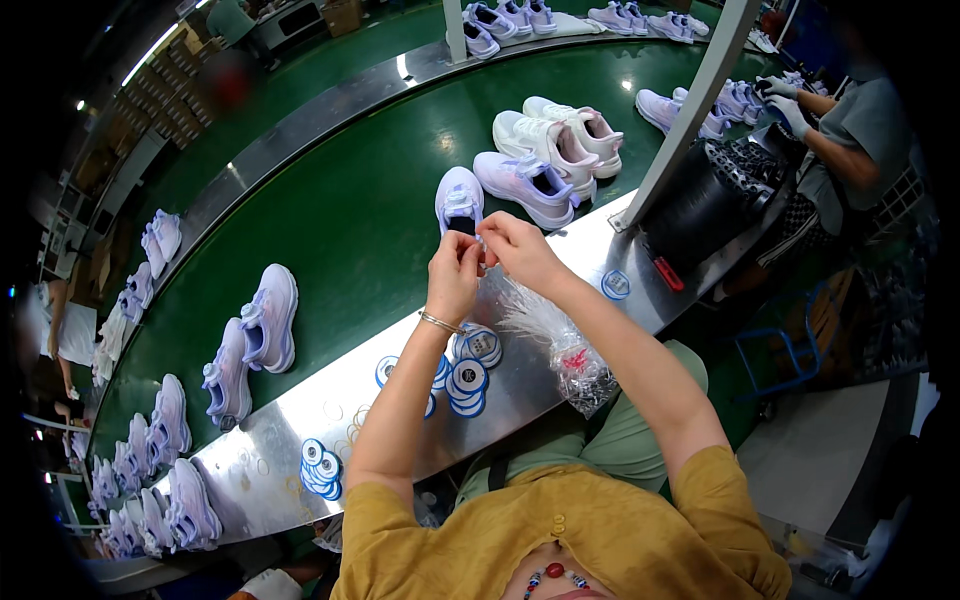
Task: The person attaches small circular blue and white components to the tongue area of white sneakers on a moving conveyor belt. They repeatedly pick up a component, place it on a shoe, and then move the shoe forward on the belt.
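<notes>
My left hand (455, 275) and my right hand (515, 250) meet above the steel edge of the conveyor, fingertips pinched together on something small that I cannot make out. Just beyond them a pale lilac sneaker (459, 200) stands on the green belt (350, 230), toe pointing toward me. A thin bracelet circles my left wrist. Under my forearms lie round blue-and-white tags (468, 380) in small stacks, and a crinkled clear plastic bag (555, 340) with a red mark.
More lilac and white sneakers (545, 150) sit further along the belt, and pairs (250, 345) line its left side. Another stack of tags (320, 468) and loose rings lie on the steel rim (270, 450). A person in gloves (785, 100) works at the right beside a black bin (700, 205).
</notes>
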Motion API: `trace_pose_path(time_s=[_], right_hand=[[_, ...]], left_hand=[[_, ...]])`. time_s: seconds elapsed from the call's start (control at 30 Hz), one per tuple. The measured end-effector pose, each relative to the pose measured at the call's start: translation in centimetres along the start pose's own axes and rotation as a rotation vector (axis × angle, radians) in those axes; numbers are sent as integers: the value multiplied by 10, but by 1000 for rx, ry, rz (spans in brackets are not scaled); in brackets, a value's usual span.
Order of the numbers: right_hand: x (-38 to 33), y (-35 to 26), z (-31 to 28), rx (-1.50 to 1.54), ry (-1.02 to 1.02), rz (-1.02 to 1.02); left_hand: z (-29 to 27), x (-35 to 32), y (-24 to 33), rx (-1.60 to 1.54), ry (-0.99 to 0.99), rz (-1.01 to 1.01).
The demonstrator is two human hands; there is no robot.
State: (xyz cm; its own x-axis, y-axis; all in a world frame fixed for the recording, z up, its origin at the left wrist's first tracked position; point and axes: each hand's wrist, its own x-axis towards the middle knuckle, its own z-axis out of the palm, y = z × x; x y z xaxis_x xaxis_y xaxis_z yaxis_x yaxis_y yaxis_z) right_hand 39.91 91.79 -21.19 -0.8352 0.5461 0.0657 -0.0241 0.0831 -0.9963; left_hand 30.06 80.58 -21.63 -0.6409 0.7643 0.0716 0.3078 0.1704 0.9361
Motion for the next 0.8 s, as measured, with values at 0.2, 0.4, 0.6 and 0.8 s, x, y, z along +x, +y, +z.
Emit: trace_pose_path(time_s=[0.2, 0.4, 0.6, 0.8], right_hand=[[-3, 3, -16, 253, 38, 173], [1, 4, -1, 223, 32, 99], [7, 17, 5, 282, 60, 93], [8, 6, 11, 433, 2, 134]], left_hand=[[-8, 0, 1, -67, 28, -59], [-9, 1, -5, -55, 30, -21], [-10, 0, -1, 40, 135, 28], [-26, 3, -10, -72, 113, 46]])
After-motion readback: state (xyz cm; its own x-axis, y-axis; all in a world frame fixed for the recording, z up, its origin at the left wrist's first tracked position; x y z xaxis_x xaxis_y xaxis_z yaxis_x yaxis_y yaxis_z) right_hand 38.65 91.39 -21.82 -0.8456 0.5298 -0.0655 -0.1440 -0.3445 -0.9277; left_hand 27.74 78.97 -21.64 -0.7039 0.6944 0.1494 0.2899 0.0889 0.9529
